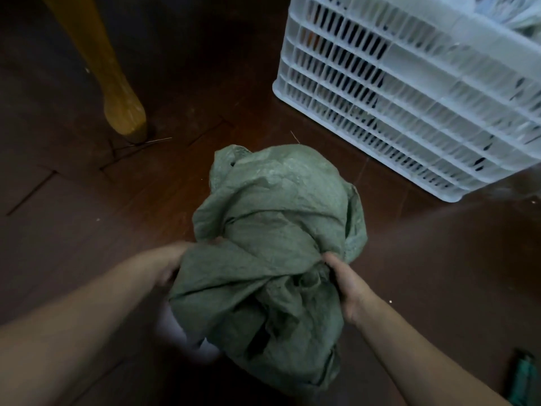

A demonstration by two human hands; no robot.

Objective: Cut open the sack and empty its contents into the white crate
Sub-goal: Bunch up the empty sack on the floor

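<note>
A crumpled green woven sack (272,230) hangs bunched in front of me above the dark wooden floor. My left hand (171,266) grips its left side, the fingers partly buried in the folds. My right hand (349,284) pinches the fabric on its right side. The white slatted crate (395,83) stands on the floor at the upper right, apart from the sack. Pale plastic-wrapped contents (509,13) show over its rim at the top right corner.
A yellow wooden furniture leg (117,83) stands on the floor at the upper left. A green object (527,379), partly cut off, lies on the floor at the lower right edge. Something white and blurred (181,332) shows below the sack.
</note>
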